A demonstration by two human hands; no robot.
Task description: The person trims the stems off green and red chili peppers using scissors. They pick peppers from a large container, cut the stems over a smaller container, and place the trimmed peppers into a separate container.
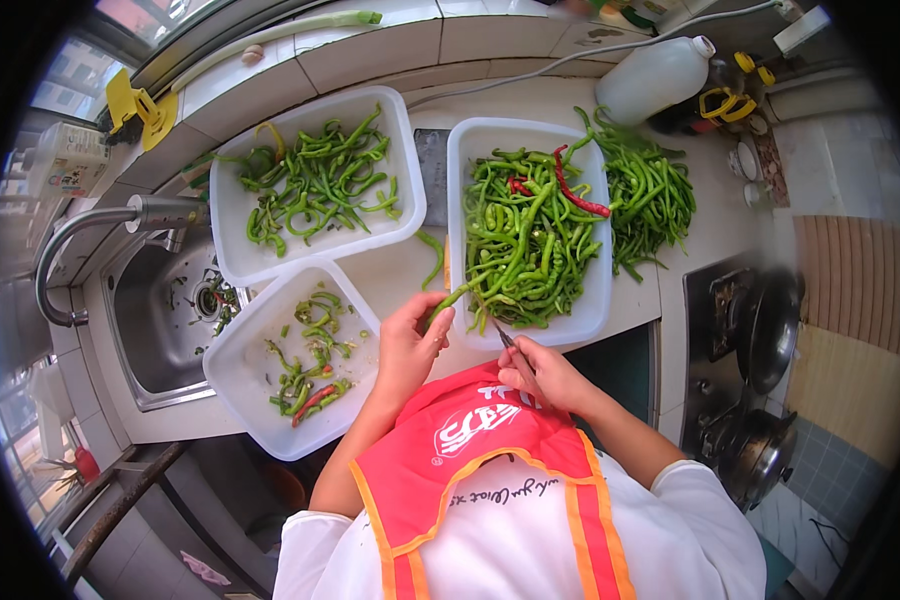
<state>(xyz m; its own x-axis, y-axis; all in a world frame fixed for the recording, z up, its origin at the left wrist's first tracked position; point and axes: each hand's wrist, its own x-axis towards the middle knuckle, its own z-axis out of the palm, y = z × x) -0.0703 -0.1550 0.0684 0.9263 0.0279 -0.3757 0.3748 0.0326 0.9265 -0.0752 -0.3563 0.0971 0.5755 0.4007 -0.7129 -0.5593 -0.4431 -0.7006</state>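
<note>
My left hand grips a long green chili pepper at the near left corner of a white plastic bin. This bin is heaped with green chilies, and a few red ones lie on top. In my right hand is a slim, pointed tool with a dark handle; whether it is a knife or something else is unclear. Its tip is at the bin's near rim. A second white bin at back left holds green chilies. Nearer, a third bin contains chili pieces, some red.
Loose green chilies are piled right of the heaped bin. A steel sink with a faucet is at left, scraps around its drain. A white jug and bottles stand behind. A gas stove with a wok is at right.
</note>
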